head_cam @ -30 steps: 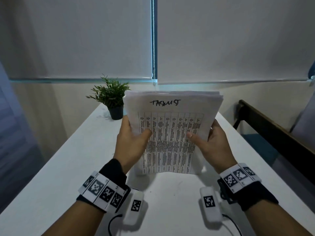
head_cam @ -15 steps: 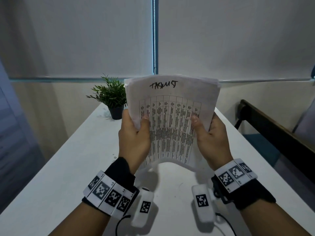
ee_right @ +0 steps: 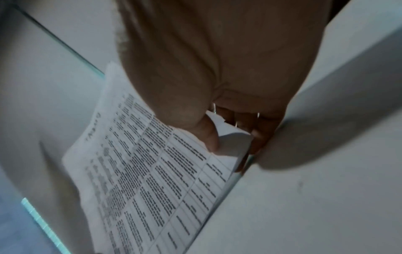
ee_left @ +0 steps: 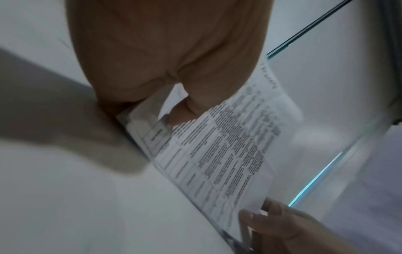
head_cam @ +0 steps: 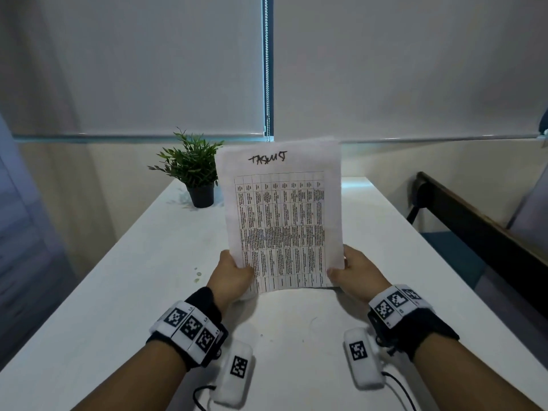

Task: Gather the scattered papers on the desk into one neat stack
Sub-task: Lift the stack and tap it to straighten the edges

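A stack of white papers (head_cam: 281, 215) stands upright on its short bottom edge on the white desk (head_cam: 118, 292). Its front sheet bears a printed table and a handwritten title. My left hand (head_cam: 234, 275) grips the lower left corner, thumb on the front. My right hand (head_cam: 353, 272) grips the lower right corner the same way. In the left wrist view the papers (ee_left: 217, 146) meet the desk along their bottom edge, with the left hand (ee_left: 165, 72) above them. The right wrist view shows the right hand (ee_right: 217, 96) with its thumb on the sheets (ee_right: 152, 171) and fingers behind them.
A small potted plant (head_cam: 192, 170) stands at the far left of the desk, just left of the papers. A dark wooden bench or rail (head_cam: 480, 232) runs along the right side. Closed blinds (head_cam: 148, 69) cover the window behind the desk.
The stack was lifted and bowed, then turned from landscape to portrait and set down on its short edge. Both hands slid from the sides to the bottom corners.
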The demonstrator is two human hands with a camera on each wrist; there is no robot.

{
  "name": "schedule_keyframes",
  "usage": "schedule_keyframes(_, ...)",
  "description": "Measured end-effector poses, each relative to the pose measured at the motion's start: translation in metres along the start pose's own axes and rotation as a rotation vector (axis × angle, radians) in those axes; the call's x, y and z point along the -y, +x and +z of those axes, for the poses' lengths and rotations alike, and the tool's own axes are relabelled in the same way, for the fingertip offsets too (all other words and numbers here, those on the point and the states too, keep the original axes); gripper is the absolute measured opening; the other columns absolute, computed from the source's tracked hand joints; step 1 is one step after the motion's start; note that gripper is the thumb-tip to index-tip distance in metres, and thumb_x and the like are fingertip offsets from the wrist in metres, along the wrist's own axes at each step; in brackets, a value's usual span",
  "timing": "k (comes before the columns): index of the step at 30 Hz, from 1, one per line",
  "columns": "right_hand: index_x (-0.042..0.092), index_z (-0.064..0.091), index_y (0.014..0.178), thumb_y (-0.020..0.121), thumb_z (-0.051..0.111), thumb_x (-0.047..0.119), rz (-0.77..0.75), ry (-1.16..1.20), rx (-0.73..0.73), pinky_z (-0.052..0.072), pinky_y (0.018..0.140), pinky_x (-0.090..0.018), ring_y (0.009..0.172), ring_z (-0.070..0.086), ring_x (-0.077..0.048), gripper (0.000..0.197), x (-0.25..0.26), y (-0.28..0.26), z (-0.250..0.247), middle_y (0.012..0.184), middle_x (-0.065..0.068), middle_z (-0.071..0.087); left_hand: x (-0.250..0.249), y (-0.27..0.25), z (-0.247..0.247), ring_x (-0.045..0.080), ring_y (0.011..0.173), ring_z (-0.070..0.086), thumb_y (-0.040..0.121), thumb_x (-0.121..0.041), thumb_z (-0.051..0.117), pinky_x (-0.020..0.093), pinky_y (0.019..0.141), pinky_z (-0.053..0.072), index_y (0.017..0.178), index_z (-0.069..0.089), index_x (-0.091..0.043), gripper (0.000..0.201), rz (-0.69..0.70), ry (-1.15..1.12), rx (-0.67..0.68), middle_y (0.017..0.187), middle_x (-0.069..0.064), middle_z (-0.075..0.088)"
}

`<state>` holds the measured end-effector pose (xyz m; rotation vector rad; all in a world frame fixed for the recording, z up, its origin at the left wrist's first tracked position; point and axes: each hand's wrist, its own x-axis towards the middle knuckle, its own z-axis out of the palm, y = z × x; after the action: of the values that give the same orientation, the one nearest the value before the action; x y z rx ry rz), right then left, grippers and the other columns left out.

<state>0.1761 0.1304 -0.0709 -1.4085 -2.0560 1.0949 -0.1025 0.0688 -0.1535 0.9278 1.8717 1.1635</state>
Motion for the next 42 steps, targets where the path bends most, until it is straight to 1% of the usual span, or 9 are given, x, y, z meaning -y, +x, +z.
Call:
schedule_keyframes(3, 0.013, 0.067, 0.122, 0.090, 0.058, 0.005, 0.072, -0.050, 0.033, 0.054, 0.094, -0.035, 0.104, 0.070, -0.024, 0.034, 0.010, 0.003, -0.004, 0.114, -0.005, 0.074, -0.021, -0.002, -0.009, 0.031, 0.095, 0.076, 0.053, -0.023, 0.065, 0.054, 0.080, 0.063, 0.112, 0.062, -0.006, 0.061, -0.093, 0.054, 0.030, 0.107, 0.014, 0.077)
schedule_keyframes(7, 0.008, 0.050, 0.094, 0.094, 0.058, -0.006, 0.270, 0.005, 0.191, 0.050, 0.049, -0.031, 0.043, 0.063, -0.019, 0.017, 0.021, -0.002, -0.006, 0.091, -0.019, 0.056, -0.080, -0.066, -0.015, 0.032, 0.081, 0.064, 0.078, 0.000, 0.066, 0.042, 0.078, 0.059, 0.076, 0.055, -0.006, 0.012, -0.206, 0.181, 0.052, 0.081, 0.014, 0.063)
schedule_keyframes(14, 0.009, 0.042, 0.083, 0.084, 0.065, -0.009, 0.388, 0.015, 0.273, 0.035, 0.034, -0.017, 0.033, 0.050, -0.021, 0.029, 0.028, -0.031, -0.009, 0.069, -0.015, 0.048, -0.090, -0.086, -0.020, 0.026, 0.076, 0.061, 0.082, -0.020, 0.071, 0.034, 0.073, 0.058, 0.072, 0.052, -0.012, 0.022, -0.197, 0.672, 0.157, 0.072, 0.004, 0.059)
schedule_keyframes(17, 0.010, 0.045, 0.105, 0.077, 0.072, 0.001, 0.440, -0.002, 0.260, 0.043, 0.047, -0.025, 0.043, 0.051, -0.020, 0.040, 0.028, -0.036, -0.011, 0.069, -0.013, 0.053, -0.094, -0.094, -0.025, 0.020, 0.074, 0.060, 0.081, -0.034, 0.069, 0.026, 0.056, 0.047, 0.105, 0.055, -0.005, 0.041, -0.181, 0.831, 0.201, 0.083, 0.003, 0.064)
schedule_keyframes(21, 0.016, 0.042, 0.135, 0.078, 0.078, 0.040, 0.253, -0.425, 0.150, 0.055, 0.079, -0.034, 0.098, 0.063, -0.026, 0.072, 0.048, -0.037, -0.025, 0.122, -0.011, 0.061, -0.107, -0.095, -0.033, 0.025, 0.081, 0.063, 0.088, -0.040, 0.065, 0.029, 0.063, 0.056, 0.158, 0.002, -0.012, 0.098, -0.117, 0.960, 0.163, 0.105, 0.009, 0.062)
schedule_keyframes(25, 0.022, 0.039, 0.149, 0.081, 0.076, 0.051, 0.014, -0.550, 0.109, 0.052, 0.094, -0.040, 0.119, 0.059, -0.032, 0.083, 0.074, -0.022, -0.027, 0.137, -0.013, 0.054, -0.125, -0.080, -0.032, 0.033, 0.112, 0.059, 0.087, -0.047, 0.060, 0.040, 0.088, 0.054, 0.154, 0.025, -0.018, 0.080, 0.056, 1.123, 0.087, 0.125, 0.012, 0.058)
schedule_keyframes(30, 0.030, 0.040, 0.155, 0.090, 0.073, 0.040, -0.193, -0.716, 0.299, 0.048, 0.108, -0.043, 0.130, 0.054, -0.026, 0.074, 0.092, 0.008, 0.013, 0.148, -0.005, 0.048, -0.132, -0.059, 0.007, 0.034, 0.143, 0.038, 0.083, -0.046, 0.068, 0.051, 0.112, 0.041, 0.154, 0.038, -0.031, 0.079, 0.310, 1.226, 0.241, 0.160, 0.011, 0.035)
schedule_keyframes(35, 0.019, 0.046, 0.150, 0.081, 0.083, 0.041, -0.146, -0.961, 0.461, 0.053, 0.103, -0.045, 0.127, 0.061, -0.029, 0.081, 0.092, 0.037, 0.031, 0.144, -0.006, 0.058, -0.123, -0.040, 0.021, 0.032, 0.144, 0.035, 0.067, -0.062, 0.078, 0.053, 0.110, 0.042, 0.154, 0.031, -0.025, 0.105, 0.154, 1.294, 0.405, 0.158, 0.009, 0.034)
schedule_keyframes(42, 0.019, 0.052, 0.143, 0.074, 0.088, 0.045, -0.152, -1.062, 0.509, 0.056, 0.097, -0.045, 0.118, 0.067, -0.028, 0.082, 0.079, 0.056, 0.035, 0.134, -0.003, 0.068, -0.119, -0.022, 0.015, 0.032, 0.133, 0.049, 0.062, -0.070, 0.078, 0.050, 0.101, 0.049, 0.149, 0.037, -0.023, 0.107, 0.125, 1.337, 0.490, 0.151, 0.006, 0.038)
